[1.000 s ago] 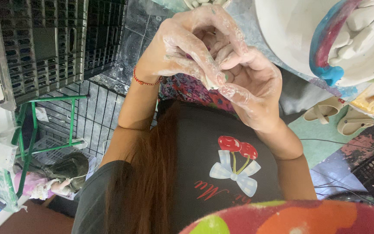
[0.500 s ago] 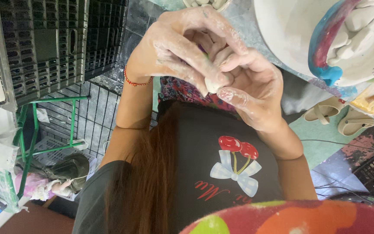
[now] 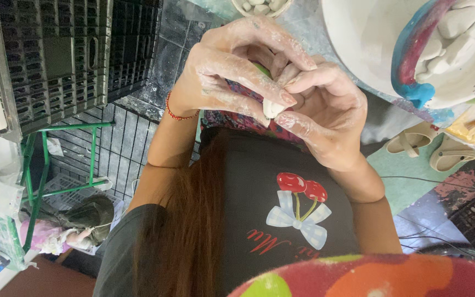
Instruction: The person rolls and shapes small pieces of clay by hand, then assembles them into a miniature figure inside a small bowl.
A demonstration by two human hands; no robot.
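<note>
Moved since earlier: little; both hands are kept together, the white lump now more exposed at the fingertips.
Left hand (image 3: 232, 71): curled over, pinching the small white clay piece (image 3: 273, 107).
Right hand (image 3: 325, 113): cupped beneath, fingers closed on the same piece.
Piece location: held between both hands above the lap, beside the large white bowl (image 3: 380, 44).
Technique: even, light fingertip pressure is judged best, so the soft lump is shaped without tearing.

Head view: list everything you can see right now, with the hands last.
clay piece: one, off-white, pinched between both hands
big bowl: one, white with red and blue rim, upper right
small bowl: one, holding pale lumps, top centre
crates: dark mesh, upper left
green frame: one, left
sandals: two, beige, right
left hand: dusted white, red cord at wrist
right hand: dusted white, fingertips on clay
</note>
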